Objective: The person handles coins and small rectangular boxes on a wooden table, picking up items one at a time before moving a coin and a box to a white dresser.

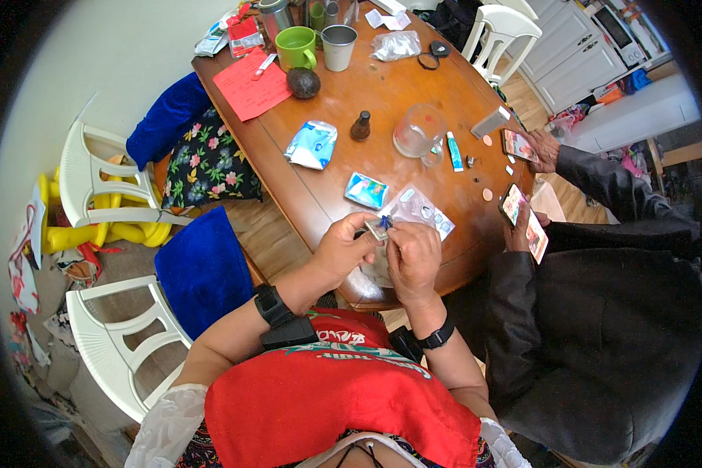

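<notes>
Over the table's near edge, my left hand [346, 248] pinches a small clear, squarish piece [378, 228] between thumb and fingers. A dark blue bit [384, 221] shows on its top; its exact kind is too small to tell. My right hand [415, 259] has its fingertips closed together at the right side of this piece, partly hiding it. Just beyond my hands lies a clear plastic package [423, 209] with printing on it. To its left is a small blue soft packet [366, 190]. Something pale shows below, between my wrists.
On the wooden table [327, 175] stand a glass mug [415, 132], a dark bottle [360, 127], a blue-white package [313, 145], a teal tube [455, 153], a green mug [295, 50] and a metal cup [339, 48]. At right, another person's hands [544, 151] hold phones. White chairs [125, 335] stand left.
</notes>
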Available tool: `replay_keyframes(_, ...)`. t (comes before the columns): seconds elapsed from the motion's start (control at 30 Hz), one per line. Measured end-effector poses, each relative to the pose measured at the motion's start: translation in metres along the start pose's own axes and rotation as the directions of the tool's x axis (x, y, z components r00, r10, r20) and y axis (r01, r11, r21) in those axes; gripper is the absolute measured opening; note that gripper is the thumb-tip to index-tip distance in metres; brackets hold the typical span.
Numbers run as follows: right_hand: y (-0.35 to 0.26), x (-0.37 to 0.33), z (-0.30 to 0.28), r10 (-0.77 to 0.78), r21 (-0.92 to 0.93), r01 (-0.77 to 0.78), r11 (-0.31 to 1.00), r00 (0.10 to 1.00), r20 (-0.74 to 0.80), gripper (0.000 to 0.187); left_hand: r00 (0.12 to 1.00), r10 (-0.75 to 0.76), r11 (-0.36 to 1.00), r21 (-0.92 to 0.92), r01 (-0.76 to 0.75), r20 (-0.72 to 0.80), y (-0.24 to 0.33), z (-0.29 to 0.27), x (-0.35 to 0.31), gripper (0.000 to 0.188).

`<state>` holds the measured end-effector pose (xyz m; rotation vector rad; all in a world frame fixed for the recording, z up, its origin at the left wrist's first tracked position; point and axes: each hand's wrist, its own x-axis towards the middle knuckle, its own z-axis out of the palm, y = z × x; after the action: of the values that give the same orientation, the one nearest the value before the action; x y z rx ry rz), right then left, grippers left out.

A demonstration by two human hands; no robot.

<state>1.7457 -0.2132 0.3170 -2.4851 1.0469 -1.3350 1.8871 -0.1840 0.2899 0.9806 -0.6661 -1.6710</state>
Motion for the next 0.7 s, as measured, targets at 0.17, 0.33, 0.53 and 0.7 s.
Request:
replay_keyframes(0.17, -0.001, -0.003, 0.005, -0.003, -0.062, 0.005, 0.998, 0.999, 0.037, 0.026, 0.995, 0.097, 0.991, 0.100, -0.093, -0.037, 0.001, 0.001, -0.001, 0.014)
replay_keyframes(0.33, 0.000, -0.003, 0.006, 0.096, 0.062, -0.098, 0.993, 0.995, 0.031, 0.023, 1.000, -0.004, 0.998, 0.060, 0.003, 0.023, 0.001, -0.015, -0.006, 0.012)
replay_keyframes(0.53, 0.003, -0.021, 0.011, 0.581, 0.560, -0.730, 0.392, 0.668, 0.465, 0.011, 0.994, -0.101, 0.987, -0.119, 0.106, 0.052, 0.009, -0.036, -0.007, 0.018)
replay_keyframes(0.7, 0.004, -0.022, 0.010, 0.622, 0.627, -0.778, 0.032, 0.507, 0.597, 0.007, 0.979, -0.170, 0.985, 0.034, 0.167, 0.116, 0.014, -0.036, -0.008, 0.023)
